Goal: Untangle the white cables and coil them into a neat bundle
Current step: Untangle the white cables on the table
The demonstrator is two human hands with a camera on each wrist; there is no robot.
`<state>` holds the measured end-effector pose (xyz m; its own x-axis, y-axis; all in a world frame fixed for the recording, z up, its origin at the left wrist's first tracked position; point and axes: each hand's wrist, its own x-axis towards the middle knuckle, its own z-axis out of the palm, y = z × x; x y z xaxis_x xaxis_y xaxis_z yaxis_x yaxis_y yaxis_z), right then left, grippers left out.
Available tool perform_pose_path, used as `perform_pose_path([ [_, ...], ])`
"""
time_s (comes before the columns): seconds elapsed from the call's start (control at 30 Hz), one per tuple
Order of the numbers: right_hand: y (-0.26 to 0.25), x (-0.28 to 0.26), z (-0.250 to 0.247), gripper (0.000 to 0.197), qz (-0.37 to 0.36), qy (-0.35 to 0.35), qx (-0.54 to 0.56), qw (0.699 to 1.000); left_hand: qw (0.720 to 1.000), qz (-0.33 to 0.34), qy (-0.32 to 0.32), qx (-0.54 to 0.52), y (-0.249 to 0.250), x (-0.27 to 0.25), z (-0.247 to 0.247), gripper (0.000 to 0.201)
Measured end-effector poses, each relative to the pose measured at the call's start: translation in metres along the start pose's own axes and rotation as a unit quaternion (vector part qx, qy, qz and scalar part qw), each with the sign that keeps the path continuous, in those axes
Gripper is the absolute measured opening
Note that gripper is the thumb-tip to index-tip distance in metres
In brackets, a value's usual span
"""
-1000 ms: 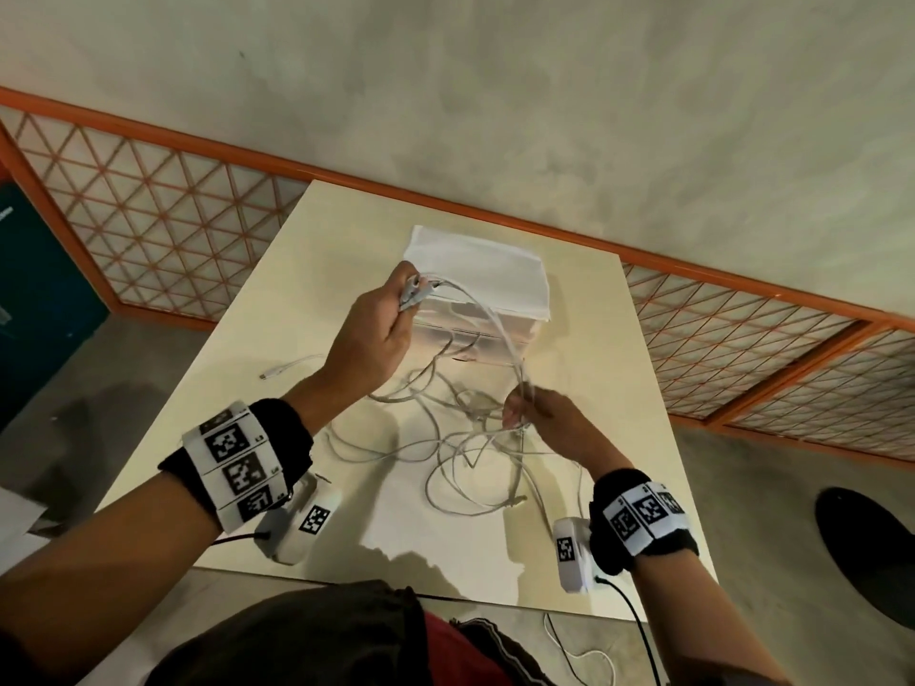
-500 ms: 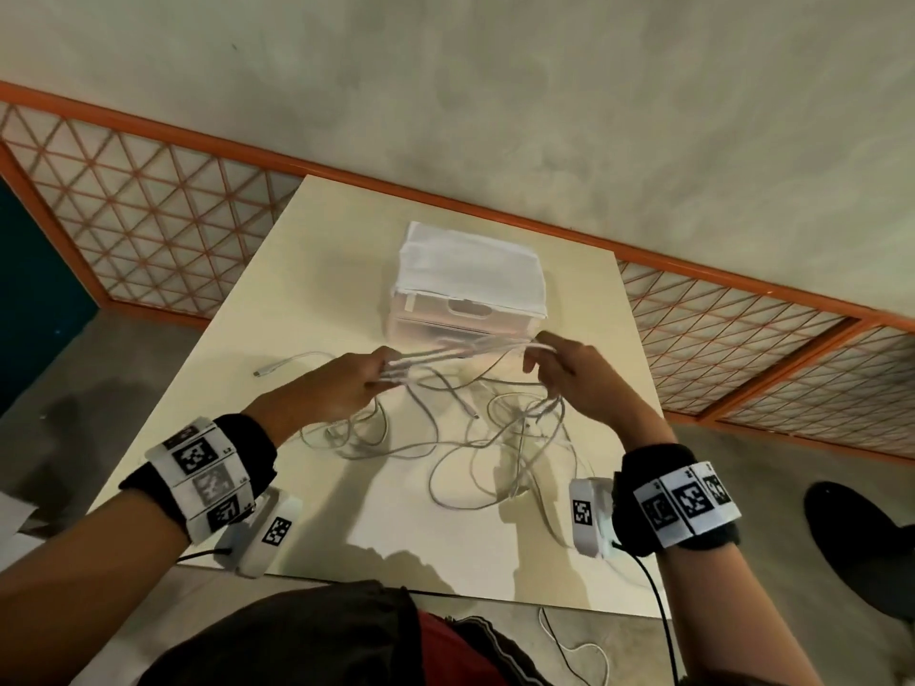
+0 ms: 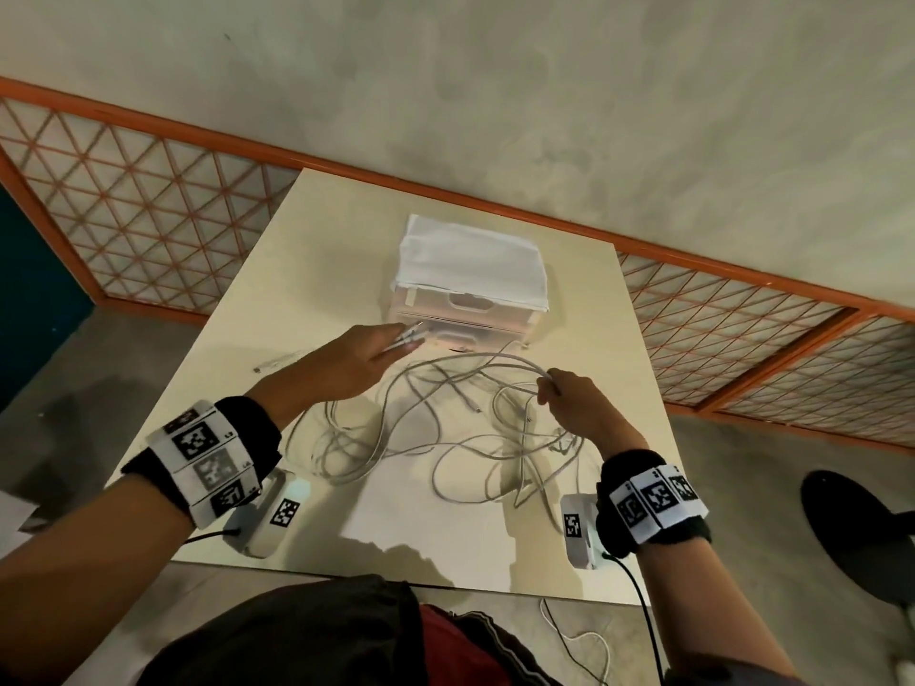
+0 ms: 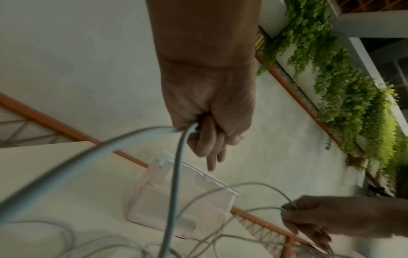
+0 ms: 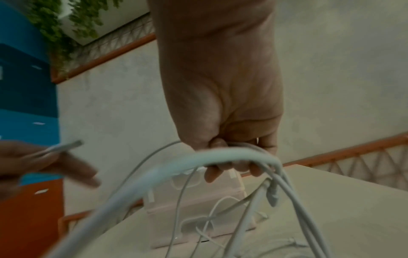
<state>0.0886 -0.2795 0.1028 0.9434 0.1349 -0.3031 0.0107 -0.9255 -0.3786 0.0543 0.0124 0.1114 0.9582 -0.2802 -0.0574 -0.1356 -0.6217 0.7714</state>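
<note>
A tangle of white cables [image 3: 445, 438] sprawls over the middle of the cream table [image 3: 297, 269]. My left hand [image 3: 356, 361] holds several cable ends [image 3: 408, 339] above the table, close to the plastic drawer box. In the left wrist view its fingers [image 4: 209, 139] curl round two strands [image 4: 174, 174]. My right hand [image 3: 569, 393] pinches a looping strand [image 3: 475, 358] that arches between both hands. The right wrist view has the right hand's fingers [image 5: 223, 157] wrapped round several strands [image 5: 220, 157].
A translucent drawer box [image 3: 465, 319] with a white cloth [image 3: 470, 262] on top stands at the table's far side. One loose cable end [image 3: 277, 362] lies at the left. Orange lattice railing [image 3: 124, 205] runs behind the table. A cord [image 3: 579, 641] lies on the floor.
Both hands have spread apart, the left one going forward toward the box and the right one out to the right, drawing the held strand into a wider arch.
</note>
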Motion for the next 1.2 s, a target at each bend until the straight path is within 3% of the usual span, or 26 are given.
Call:
perform_pose_path([
  [0.07, -0.018, -0.006, 0.002, 0.028, -0.045, -0.017, -0.014, 0.999, 0.998, 0.061, 0.019, -0.015, 0.015, 0.003, 0.009, 0.037],
  [0.13, -0.04, -0.014, 0.004, 0.029, -0.107, -0.031, -0.021, 0.994, 0.996, 0.088, -0.009, -0.009, 0.031, 0.008, 0.022, 0.04],
  [0.27, -0.069, -0.021, -0.009, 0.025, -0.193, -0.036, 0.056, 0.979, 0.997, 0.027, -0.071, 0.013, 0.039, 0.014, 0.043, 0.032],
  [0.33, -0.065, -0.021, -0.018, 0.022, -0.207, -0.012, 0.091, 0.974, 0.999, 0.02, -0.046, 0.004, 0.037, 0.014, 0.04, 0.03],
  [0.5, -0.038, -0.013, -0.012, 0.009, -0.19, -0.049, 0.191, 0.962, 0.985, 0.145, 0.08, 0.036, 0.043, 0.015, 0.019, 0.009],
  [0.67, -0.029, -0.002, 0.001, 0.006, -0.207, -0.003, 0.182, 0.961, 0.96, 0.222, 0.134, 0.109, 0.052, 0.013, 0.016, 0.016],
  [0.77, -0.025, 0.0, 0.002, 0.013, -0.206, 0.019, 0.138, 0.969, 0.956, 0.222, 0.156, 0.116, 0.047, 0.017, 0.014, 0.019],
  [0.83, -0.024, -0.002, -0.001, 0.021, -0.193, 0.03, 0.183, 0.963, 0.957, 0.203, 0.17, 0.12, 0.043, 0.018, 0.012, 0.018],
  [1.0, -0.018, 0.002, 0.0, 0.072, -0.105, 0.072, 0.213, 0.969, 0.968, 0.144, 0.169, 0.115, 0.032, 0.02, 0.014, 0.014],
  [1.1, -0.02, 0.001, -0.006, 0.068, -0.07, 0.047, 0.283, 0.955, 0.969, 0.126, 0.166, 0.134, 0.029, 0.021, 0.016, 0.014],
  [1.2, -0.014, 0.001, -0.009, 0.048, -0.072, 0.034, 0.267, 0.96, 0.97, 0.097, 0.173, 0.139, 0.026, 0.022, 0.016, 0.017],
])
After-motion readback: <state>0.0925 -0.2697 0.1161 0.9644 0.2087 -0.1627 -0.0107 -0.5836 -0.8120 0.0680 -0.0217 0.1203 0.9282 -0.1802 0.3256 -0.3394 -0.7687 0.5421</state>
